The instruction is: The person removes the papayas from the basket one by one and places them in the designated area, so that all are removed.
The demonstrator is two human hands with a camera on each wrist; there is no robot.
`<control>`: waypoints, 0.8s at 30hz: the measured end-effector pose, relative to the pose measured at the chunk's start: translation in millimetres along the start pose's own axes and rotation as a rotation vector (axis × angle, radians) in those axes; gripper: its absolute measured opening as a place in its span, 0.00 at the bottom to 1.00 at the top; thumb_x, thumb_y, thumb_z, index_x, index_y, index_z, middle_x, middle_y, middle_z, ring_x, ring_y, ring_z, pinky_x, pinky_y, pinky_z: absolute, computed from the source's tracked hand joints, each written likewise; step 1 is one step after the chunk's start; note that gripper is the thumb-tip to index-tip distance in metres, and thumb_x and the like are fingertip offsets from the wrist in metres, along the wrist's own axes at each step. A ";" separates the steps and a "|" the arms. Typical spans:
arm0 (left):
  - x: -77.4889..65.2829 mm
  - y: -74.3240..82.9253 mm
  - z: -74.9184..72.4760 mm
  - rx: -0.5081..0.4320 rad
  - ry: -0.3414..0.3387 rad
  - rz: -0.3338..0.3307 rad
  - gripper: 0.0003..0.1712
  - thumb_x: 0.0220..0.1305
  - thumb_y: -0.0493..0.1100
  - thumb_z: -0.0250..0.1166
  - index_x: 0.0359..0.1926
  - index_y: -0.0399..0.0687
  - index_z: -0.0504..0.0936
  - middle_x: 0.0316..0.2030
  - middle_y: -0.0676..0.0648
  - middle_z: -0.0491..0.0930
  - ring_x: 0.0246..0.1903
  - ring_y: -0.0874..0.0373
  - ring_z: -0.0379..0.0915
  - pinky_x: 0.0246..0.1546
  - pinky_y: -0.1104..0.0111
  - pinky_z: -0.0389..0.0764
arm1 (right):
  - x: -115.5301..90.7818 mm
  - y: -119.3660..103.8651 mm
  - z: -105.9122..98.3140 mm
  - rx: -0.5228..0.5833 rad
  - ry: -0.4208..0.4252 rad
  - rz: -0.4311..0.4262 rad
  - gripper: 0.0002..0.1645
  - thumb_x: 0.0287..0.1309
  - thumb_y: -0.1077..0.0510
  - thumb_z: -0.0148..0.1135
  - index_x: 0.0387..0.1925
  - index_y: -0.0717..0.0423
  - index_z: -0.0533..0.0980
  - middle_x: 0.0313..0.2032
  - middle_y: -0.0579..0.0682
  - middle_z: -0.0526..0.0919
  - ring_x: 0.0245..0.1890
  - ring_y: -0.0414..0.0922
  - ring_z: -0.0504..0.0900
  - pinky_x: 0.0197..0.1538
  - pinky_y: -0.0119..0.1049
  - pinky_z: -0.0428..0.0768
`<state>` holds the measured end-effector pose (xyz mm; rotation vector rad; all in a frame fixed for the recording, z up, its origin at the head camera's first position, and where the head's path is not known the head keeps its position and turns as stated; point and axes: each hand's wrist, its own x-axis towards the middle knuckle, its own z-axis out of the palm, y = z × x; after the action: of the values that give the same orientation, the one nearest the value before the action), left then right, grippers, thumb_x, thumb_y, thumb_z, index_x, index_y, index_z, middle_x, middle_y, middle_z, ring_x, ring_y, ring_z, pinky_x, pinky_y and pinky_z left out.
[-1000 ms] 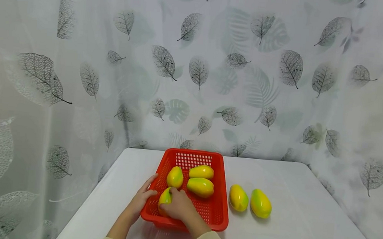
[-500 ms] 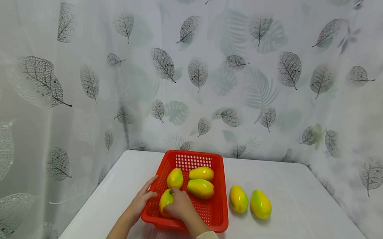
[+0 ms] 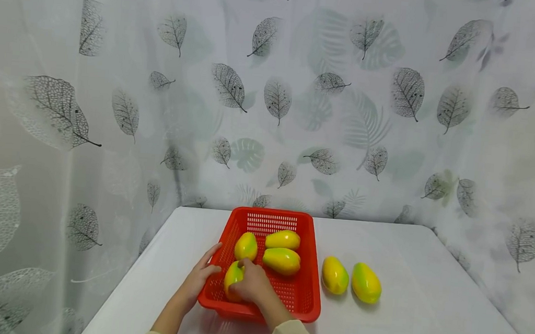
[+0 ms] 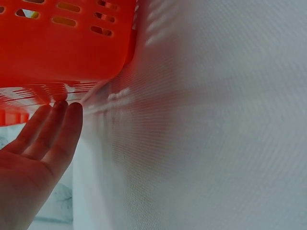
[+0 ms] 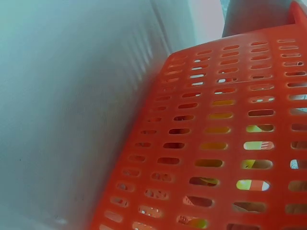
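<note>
A red plastic basket (image 3: 313, 291) with slotted walls stands on the white table. My right hand (image 3: 254, 283) reaches inside and grips a glossy yellow-green mango (image 3: 233, 278) at the near left corner; its fingers partly cover the fruit. Three more fruits lie in the basket: one mango (image 3: 246, 247) just beyond the held one, and two mangoes (image 3: 281, 261) to the right of it. At the basket's left side, my left hand (image 3: 192, 281) touches the wall with fingers extended. Straight fingers (image 4: 57, 127) appear against the basket's outside in the left wrist view. The right wrist view hides the right hand behind the basket wall.
Two mangoes lie on the table to the right of the basket, the nearer mango (image 3: 335, 275) beside the farther-right mango (image 3: 366, 283). A leaf-patterned curtain (image 3: 300, 112) hangs behind and along the sides of the white table (image 3: 416, 315).
The thumb of my right hand has drawn slightly to the right, baring more of the mango. My left hand and the basket hold their places; the head view shifts a little.
</note>
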<state>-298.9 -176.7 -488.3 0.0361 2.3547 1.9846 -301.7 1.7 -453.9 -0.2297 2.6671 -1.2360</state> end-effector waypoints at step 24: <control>4.2 -3.2 0.1 -0.035 -0.001 0.004 0.40 0.70 0.41 0.54 0.80 0.65 0.57 0.77 0.35 0.59 0.67 0.35 0.70 0.56 0.49 0.85 | -16.8 19.3 -43.9 0.105 0.017 -0.060 0.38 0.51 0.56 0.77 0.65 0.50 0.75 0.58 0.54 0.82 0.53 0.52 0.79 0.57 0.59 0.84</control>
<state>-303.0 -177.0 -491.5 0.0405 2.3204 2.0269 -297.0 50.0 -439.1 -0.2864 2.6183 -1.3975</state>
